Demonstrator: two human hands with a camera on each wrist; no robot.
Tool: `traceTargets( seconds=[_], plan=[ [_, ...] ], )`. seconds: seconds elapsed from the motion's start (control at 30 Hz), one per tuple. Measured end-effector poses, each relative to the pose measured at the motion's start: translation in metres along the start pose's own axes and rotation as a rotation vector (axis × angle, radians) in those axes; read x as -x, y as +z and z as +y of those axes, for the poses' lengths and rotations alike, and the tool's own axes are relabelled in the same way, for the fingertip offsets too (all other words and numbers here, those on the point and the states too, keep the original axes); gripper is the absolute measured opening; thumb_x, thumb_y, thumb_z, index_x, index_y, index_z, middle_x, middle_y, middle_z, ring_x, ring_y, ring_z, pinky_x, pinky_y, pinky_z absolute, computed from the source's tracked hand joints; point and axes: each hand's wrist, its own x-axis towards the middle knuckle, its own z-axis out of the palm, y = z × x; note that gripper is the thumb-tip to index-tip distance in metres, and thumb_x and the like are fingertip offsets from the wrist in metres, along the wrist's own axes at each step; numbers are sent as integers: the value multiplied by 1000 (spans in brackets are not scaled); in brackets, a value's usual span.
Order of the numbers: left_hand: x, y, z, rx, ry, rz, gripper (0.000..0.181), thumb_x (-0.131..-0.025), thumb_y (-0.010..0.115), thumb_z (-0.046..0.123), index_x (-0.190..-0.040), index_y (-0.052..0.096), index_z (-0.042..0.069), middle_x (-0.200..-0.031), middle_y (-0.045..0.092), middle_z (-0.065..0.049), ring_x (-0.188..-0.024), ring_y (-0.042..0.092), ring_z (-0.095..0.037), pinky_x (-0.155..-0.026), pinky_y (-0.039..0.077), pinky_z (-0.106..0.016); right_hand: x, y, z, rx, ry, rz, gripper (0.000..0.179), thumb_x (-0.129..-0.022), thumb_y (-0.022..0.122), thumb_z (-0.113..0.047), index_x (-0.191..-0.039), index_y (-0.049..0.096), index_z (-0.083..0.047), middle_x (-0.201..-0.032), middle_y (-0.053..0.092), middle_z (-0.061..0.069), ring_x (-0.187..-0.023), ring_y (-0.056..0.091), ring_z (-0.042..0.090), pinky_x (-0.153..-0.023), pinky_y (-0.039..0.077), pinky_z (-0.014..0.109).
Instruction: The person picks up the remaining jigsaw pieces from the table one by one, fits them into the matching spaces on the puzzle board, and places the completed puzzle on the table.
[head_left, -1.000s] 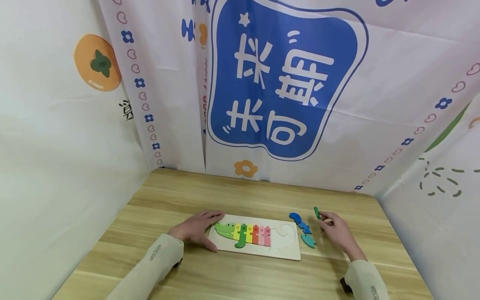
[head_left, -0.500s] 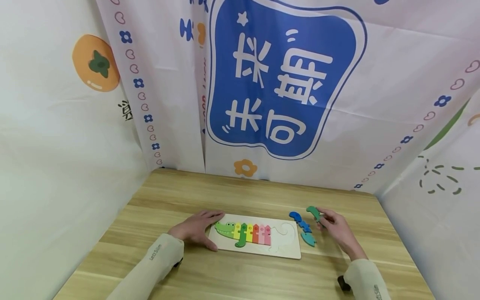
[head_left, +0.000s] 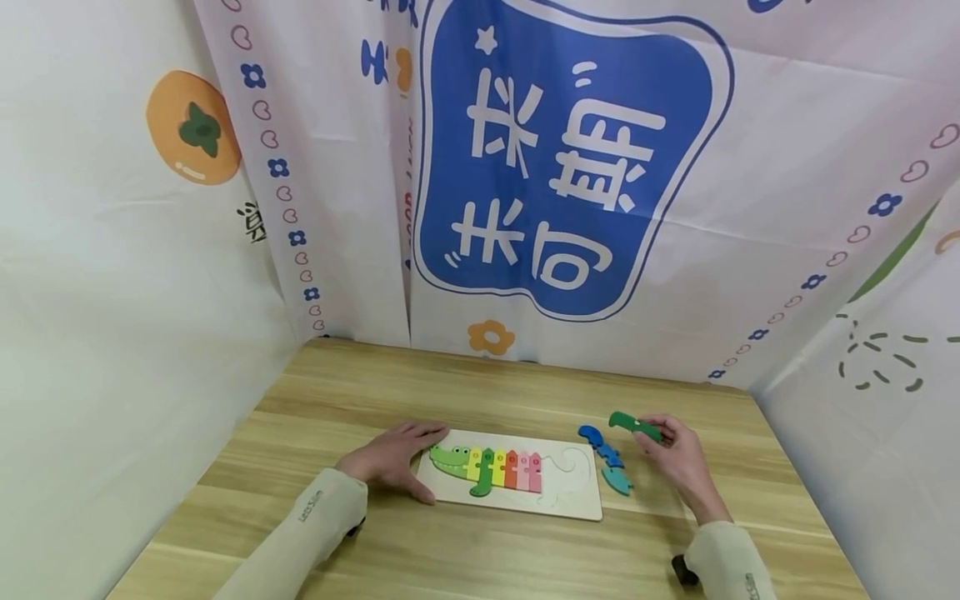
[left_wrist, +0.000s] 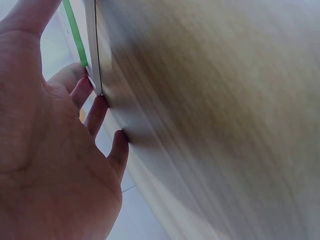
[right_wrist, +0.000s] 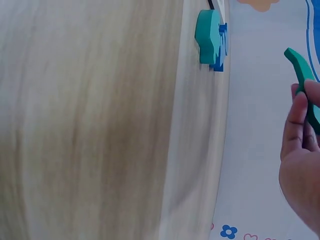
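Note:
A pale wooden puzzle board (head_left: 573, 505) lies on the table, with a crocodile head (head_left: 450, 461) and a row of numbered yellow, green, red and pink pieces (head_left: 512, 468) in it. Its right part shows a bare tail outline. My left hand (head_left: 392, 458) rests spread at the board's left end, thumb at the near edge and fingers at the far edge. My right hand (head_left: 684, 467) pinches a green curved puzzle piece (head_left: 624, 421) above the table, right of the board. In the right wrist view the green piece (right_wrist: 299, 65) sits between thumb and fingers.
Beside the board's right end lie a dark blue piece (head_left: 591, 435), a blue piece (head_left: 612, 456) and a teal piece (head_left: 618, 480). The wooden table (head_left: 450, 375) meets a printed cloth (head_left: 360, 275) at its back and sides.
The green piece has turned in my right hand, from nearly upright to lying lengthwise with its broad side showing. My left hand and the board have stayed put.

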Motion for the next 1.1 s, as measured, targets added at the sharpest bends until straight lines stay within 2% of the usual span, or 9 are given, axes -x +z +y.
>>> traceTargets(
  seconds=[0.17, 0.37, 0.5, 0.63, 0.8, 0.9, 1.1],
  plan=[
    [0, 1, 0, 5, 1, -1, 117, -71, 84, 71, -165, 29, 27, -172, 26, 4, -157, 25, -34, -121, 29, -62, 2, 0, -1, -37, -15, 22, 40, -103, 67, -30, -134, 66, -5, -116, 67, 15, -87, 64, 18, -75, 59, 30],
    [-1, 1, -1, 8, 4, -5, 118, -71, 83, 72, -165, 30, 26, -171, 26, 2, -156, 26, -34, -120, 30, -63, 1, 2, -3, -145, -22, 2, 40, -105, 63, -21, -137, 64, 2, -129, 65, 24, -93, 73, 17, -86, 62, 30],
    [-1, 1, -1, 11, 10, -1, 119, -71, 83, 72, -165, 29, 24, -172, 26, 1, -156, 25, -34, -121, 30, -63, 2, 1, -1, -143, -32, 3, 41, -103, 66, -21, -137, 65, 1, -127, 66, 19, -96, 73, 12, -88, 61, 28],
    [-1, 1, 0, 11, 13, 1, 119, -71, 83, 72, -165, 29, 25, -172, 26, 2, -157, 25, -34, -121, 29, -63, 3, 1, 2, -137, -52, 7, 45, -102, 67, -30, -136, 66, 0, -127, 67, 13, -98, 72, 5, -89, 58, 21],
    [0, 0, 1, 18, 12, 2, 117, -71, 83, 71, -165, 29, 25, -171, 27, 2, -156, 25, -36, -120, 29, -64, 3, 2, 3, -155, -86, 18, 45, -102, 67, -31, -134, 68, 1, -142, 59, 19, -106, 65, -4, -90, 52, 10],
    [1, -1, 2, 14, 10, 2, 117, -72, 84, 70, -165, 30, 24, -171, 27, 1, -156, 26, -36, -120, 30, -63, 2, 2, 1, -117, -93, 40, 45, -100, 72, -29, -136, 67, -3, -144, 58, 19, -108, 57, -11, -90, 48, 5],
    [2, -2, 3, 6, 8, 0, 117, -72, 83, 70, -165, 30, 24, -171, 27, 1, -156, 26, -35, -120, 31, -63, 1, 4, -1, -135, -97, 55, 53, -95, 78, -19, -144, 62, -8, -135, 61, 18, -101, 62, -3, -88, 53, 10]
  ],
)
